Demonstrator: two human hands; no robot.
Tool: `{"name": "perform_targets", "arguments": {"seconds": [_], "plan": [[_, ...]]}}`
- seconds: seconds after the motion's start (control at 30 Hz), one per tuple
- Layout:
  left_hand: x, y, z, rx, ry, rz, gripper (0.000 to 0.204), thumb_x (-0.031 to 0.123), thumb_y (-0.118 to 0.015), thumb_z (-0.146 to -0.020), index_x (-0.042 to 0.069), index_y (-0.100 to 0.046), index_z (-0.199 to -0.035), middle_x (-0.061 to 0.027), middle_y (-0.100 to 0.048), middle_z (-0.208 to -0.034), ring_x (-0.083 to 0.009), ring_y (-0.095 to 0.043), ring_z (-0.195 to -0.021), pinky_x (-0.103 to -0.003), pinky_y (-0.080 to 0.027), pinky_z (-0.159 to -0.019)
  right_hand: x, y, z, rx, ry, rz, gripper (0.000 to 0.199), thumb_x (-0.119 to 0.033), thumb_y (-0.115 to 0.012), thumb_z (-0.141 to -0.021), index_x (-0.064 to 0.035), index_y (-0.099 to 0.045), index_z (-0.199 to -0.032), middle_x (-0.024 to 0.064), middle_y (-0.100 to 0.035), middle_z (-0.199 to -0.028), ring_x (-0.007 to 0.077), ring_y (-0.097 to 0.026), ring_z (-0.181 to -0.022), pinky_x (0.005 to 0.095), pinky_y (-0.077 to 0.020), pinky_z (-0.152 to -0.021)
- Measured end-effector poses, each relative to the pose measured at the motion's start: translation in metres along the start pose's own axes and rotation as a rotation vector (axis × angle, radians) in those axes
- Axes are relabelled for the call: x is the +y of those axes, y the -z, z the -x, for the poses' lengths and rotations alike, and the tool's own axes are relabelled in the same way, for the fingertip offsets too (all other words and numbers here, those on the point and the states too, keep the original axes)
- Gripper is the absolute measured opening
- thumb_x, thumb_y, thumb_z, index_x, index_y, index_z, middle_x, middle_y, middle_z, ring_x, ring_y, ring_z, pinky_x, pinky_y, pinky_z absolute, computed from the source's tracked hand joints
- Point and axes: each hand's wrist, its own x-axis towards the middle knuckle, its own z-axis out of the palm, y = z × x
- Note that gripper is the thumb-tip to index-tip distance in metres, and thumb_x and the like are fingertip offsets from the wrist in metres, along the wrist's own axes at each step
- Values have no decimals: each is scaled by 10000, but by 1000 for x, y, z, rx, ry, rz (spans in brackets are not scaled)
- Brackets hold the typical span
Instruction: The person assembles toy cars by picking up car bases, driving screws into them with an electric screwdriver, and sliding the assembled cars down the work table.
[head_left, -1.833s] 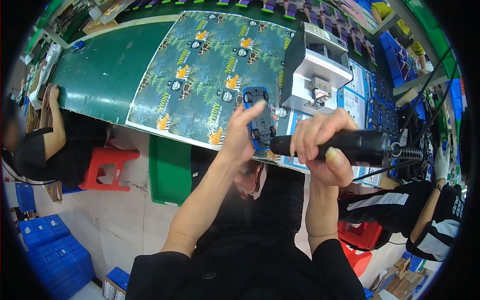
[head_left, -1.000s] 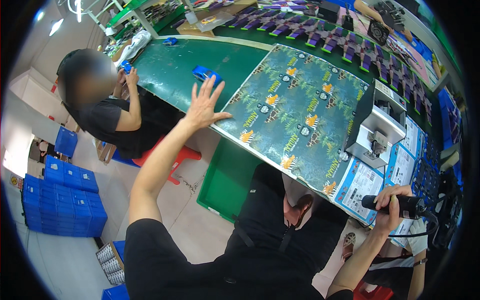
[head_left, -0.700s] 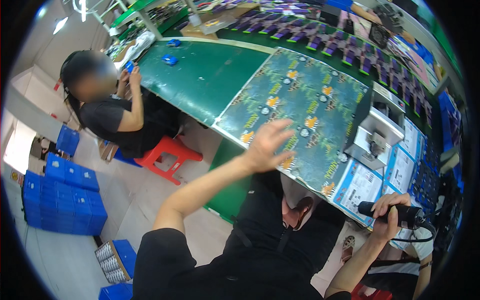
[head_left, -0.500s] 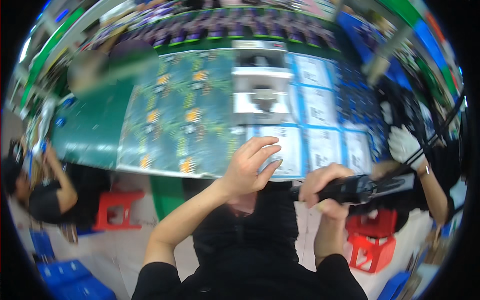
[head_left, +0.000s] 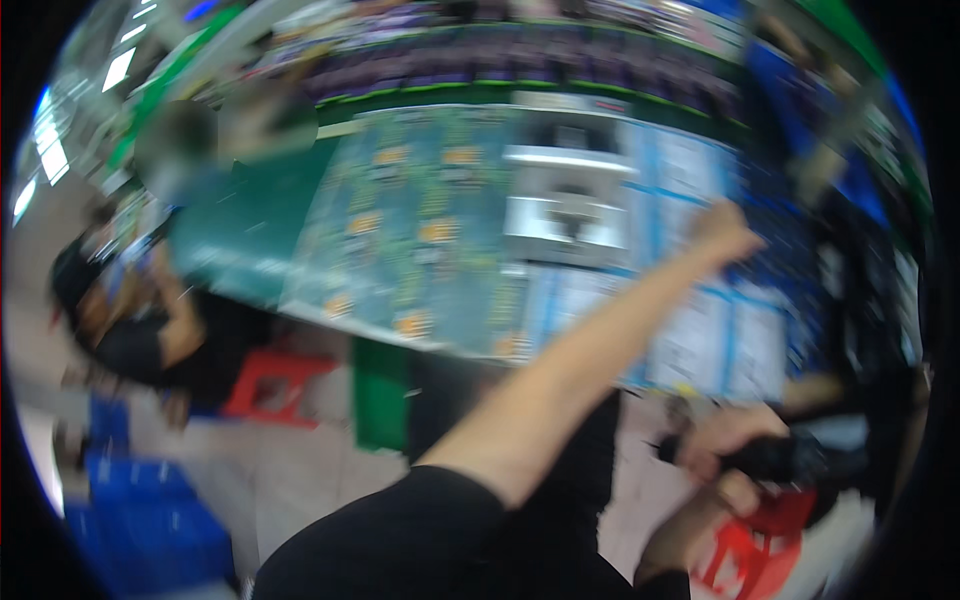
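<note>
The picture is smeared by motion. My left hand (head_left: 725,232) is stretched far to the right over the table, above white sheets with blue borders (head_left: 700,340) and beside dark blue trays (head_left: 800,260); its fingers are too blurred to read. My right hand (head_left: 715,455) is low at the right, below the table edge, and grips a black power screwdriver (head_left: 790,460) lying roughly level. A grey and white fixture (head_left: 565,205) stands on the table just left of my left hand.
A green patterned mat (head_left: 420,240) covers the table's middle. Another person sits at the left by a red stool (head_left: 265,380). Blue crates (head_left: 150,500) lie on the floor at lower left. A second red stool (head_left: 760,550) is at lower right.
My left hand has swung from the green mat's far left across to the right, past the fixture. My right hand has kept the screwdriver low at the right. The view has turned rightward.
</note>
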Motion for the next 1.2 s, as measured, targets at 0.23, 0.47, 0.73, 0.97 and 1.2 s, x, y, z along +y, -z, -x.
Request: {"name": "perform_targets", "arguments": {"seconds": [0.23, 0.47, 0.73, 0.97, 1.2], "plan": [[-25, -13, 39, 168, -187, 573, 595, 117, -806, -539, -12, -519, -1043, -220, -622, -992, -378, -615, -964, -414, -489, -843, 11, -8, -13, 18, 217, 149, 299, -288, -607, -893, -10, -541, -977, 105, -542, -688, 183, -475, -520, 328, -402, -476], [-91, 145, 200, 178, -235, 791, 462, 242, -738, -783, -18, -567, -1124, -82, -629, -940, -161, -584, -884, -322, -483, -809, 19, -20, -41, 65, 204, 251, 284, -275, -459, -924, -13, -542, -993, 114, -540, -696, 213, -504, -552, 355, -440, -548], [-160, 191, 224, 237, 103, 1221, 260, 231, -696, -900, 42, -608, -1056, -49, -649, -836, -133, -631, -669, -285, -538, -591, 44, -45, -133, 194, 501, 457, 245, -279, -496, -890, -37, -469, -863, 20, -365, -692, 146, -368, -607, 280, -288, -521], [-162, 203, 230, 155, 89, 1299, 279, 190, -683, -904, 26, -566, -1097, -131, -671, -974, -205, -696, -771, -372, -611, -687, 74, -74, -200, 292, 501, 358, 110, -60, -619, -884, -13, -528, -924, 78, -535, -633, 173, -535, -510, 339, -497, -583], [-155, 202, 225, 120, 94, 1273, 283, 195, -669, -911, 27, -548, -1103, -138, -669, -964, -215, -701, -751, -379, -617, -654, 78, -75, -211, 273, 352, 487, 124, -122, -591, -903, -17, -529, -883, 65, -489, -612, 167, -492, -504, 329, -460, -569]]}}
